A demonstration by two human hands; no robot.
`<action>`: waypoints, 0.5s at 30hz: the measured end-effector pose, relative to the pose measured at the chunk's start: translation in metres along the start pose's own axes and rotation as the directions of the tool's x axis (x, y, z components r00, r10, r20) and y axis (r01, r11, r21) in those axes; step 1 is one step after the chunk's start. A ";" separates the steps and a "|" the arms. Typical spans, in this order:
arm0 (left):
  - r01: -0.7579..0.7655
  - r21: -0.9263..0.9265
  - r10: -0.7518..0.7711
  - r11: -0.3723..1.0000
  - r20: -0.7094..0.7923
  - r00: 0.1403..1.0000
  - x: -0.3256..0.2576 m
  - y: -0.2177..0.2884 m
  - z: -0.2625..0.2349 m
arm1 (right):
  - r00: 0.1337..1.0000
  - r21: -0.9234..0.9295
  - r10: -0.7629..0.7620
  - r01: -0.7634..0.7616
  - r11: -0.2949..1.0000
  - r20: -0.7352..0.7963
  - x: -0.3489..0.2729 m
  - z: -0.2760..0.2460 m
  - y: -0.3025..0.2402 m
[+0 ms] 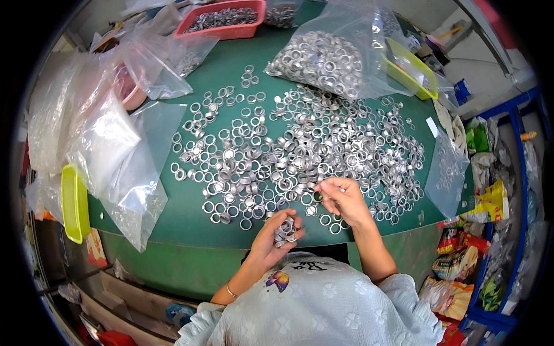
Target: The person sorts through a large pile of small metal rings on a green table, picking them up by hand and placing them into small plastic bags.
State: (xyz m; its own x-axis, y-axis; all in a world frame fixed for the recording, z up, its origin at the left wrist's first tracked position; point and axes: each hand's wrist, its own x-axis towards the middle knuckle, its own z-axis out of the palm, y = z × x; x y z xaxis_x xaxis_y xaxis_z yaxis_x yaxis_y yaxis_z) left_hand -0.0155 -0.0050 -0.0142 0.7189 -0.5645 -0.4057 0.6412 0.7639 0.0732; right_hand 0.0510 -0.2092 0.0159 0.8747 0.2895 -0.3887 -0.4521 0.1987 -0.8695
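Many silver metal rings point(332, 147) lie spread in a loose heap across the green table point(231, 55). At the table's near edge, my left hand point(264, 243) is cupped with its fingers curled round a small bunch of metal rings point(284, 232). To its right, my right hand point(345, 200) reaches over the near side of the heap, fingers bent in a pinch. A single metal ring point(317, 196) shows at those fingertips, partly covered by them. Several loose rings point(335, 228) lie just under the right wrist.
A clear bag full of rings point(323, 60) rests behind the heap. Farther back stands a pink basket point(254, 29) of small metal parts. Clear plastic bags point(109, 135) and a yellow-green tray point(75, 202) line the left. Another yellow-green tray point(427, 86) and a small bag point(447, 167) are at right.
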 end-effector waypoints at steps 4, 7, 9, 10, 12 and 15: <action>0.018 -0.013 -0.018 1.000 0.009 1.000 0.003 -0.003 -0.006 | 0.993 0.453 0.113 -0.082 0.888 -0.043 -0.013 -0.013 -0.005; 0.052 -0.005 -0.052 0.999 0.044 0.998 0.005 -0.006 -0.003 | 0.980 0.766 0.036 -0.177 0.617 0.198 -0.017 -0.040 0.014; 0.055 0.032 -0.057 0.998 0.067 0.996 0.005 -0.008 -0.003 | 0.997 0.730 0.001 -0.060 0.681 0.080 -0.024 -0.048 0.020; 0.047 0.066 -0.050 0.997 0.056 0.997 0.005 -0.010 -0.002 | 1.000 0.704 -0.017 -0.003 0.710 0.022 -0.027 -0.051 0.021; 0.022 0.135 -0.027 0.991 0.031 0.999 0.005 -0.014 -0.001 | 0.970 0.350 -0.108 0.181 0.919 -0.218 -0.030 -0.053 0.015; 0.029 0.227 -0.042 0.973 0.053 0.998 0.009 -0.019 -0.003 | 0.815 -0.379 -0.410 0.257 0.889 -0.409 -0.032 -0.056 -0.006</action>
State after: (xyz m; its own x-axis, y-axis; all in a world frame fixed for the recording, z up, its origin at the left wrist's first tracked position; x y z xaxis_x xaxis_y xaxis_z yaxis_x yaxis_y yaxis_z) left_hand -0.0223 -0.0234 -0.0222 0.7045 -0.6118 -0.3598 0.7060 0.6561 0.2668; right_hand 0.0353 -0.2722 0.0171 0.9699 -0.2281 -0.0852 -0.1112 -0.1033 -0.9884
